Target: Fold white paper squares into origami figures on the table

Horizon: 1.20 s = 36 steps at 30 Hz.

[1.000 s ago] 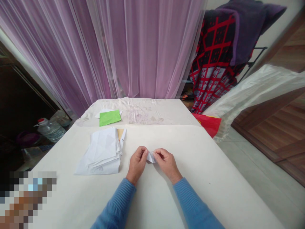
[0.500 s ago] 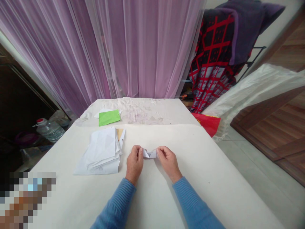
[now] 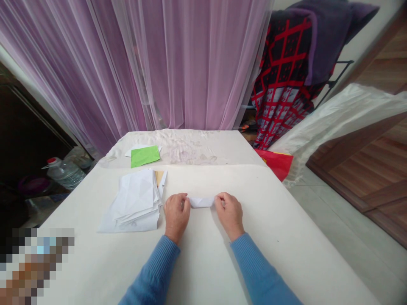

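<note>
A small folded white paper piece (image 3: 201, 202) is stretched between my two hands just above the white table (image 3: 286, 237). My left hand (image 3: 176, 214) pinches its left end with fingers curled. My right hand (image 3: 229, 212) pinches its right end the same way. Both arms wear blue knitted sleeves. The paper looks like a narrow strip pulled out sideways.
A stack of white paper sheets (image 3: 135, 201) lies left of my hands, with a green sheet (image 3: 145, 155) farther back. Purple curtains (image 3: 178, 63) hang behind the table. A water bottle (image 3: 63, 171) sits on the floor at left, a red bag (image 3: 277, 163) at right.
My hands have moved apart, pulling the folded paper from a small bunched shape into a longer flat strip between them.
</note>
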{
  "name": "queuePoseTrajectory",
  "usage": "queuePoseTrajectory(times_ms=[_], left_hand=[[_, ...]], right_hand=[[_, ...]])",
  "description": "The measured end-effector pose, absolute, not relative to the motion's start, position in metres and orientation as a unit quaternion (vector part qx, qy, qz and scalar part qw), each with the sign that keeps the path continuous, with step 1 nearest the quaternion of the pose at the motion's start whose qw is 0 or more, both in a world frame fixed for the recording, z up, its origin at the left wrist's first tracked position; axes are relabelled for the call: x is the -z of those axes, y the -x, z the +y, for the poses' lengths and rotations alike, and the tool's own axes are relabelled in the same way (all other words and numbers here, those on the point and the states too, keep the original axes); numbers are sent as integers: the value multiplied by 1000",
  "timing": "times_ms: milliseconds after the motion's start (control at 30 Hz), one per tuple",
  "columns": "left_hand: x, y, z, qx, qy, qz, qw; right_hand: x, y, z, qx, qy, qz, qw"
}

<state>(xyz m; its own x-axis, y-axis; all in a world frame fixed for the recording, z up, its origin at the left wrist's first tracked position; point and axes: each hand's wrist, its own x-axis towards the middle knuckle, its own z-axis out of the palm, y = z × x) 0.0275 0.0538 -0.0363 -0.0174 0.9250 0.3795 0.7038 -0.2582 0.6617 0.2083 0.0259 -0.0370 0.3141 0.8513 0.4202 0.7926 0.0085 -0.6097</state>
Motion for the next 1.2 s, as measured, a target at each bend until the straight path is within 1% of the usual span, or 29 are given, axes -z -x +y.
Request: queuePoseTrajectory(times_ms=[133,233,400,567,633,800,933,1200], left_hand=[[35,-29,52,-373,-703,597,98],[35,-31,52,-344,-706,614,77],[36,-32,52,-292,-716,631,56],[34,-33,52,-263,-719,641,48],[32,-34,51,-260,-715,647,52],[27,-33,50,-259,-719,641,68],[25,-32,50,-238,-757,603,82],[19,-37,46,-209,-765,606,64]], right_hand=[[35,-206,25,9,727,-602,331],[33,-204,24,30,745,-599,293],[33,-202,25,68,749,-603,266],[34,-201,26,69,756,-606,237],[34,-200,26,61,759,-603,237],[35,-200,27,8,725,-629,278],[34,-202,27,-32,708,-650,274],[26,-194,22,-12,711,-652,263]])
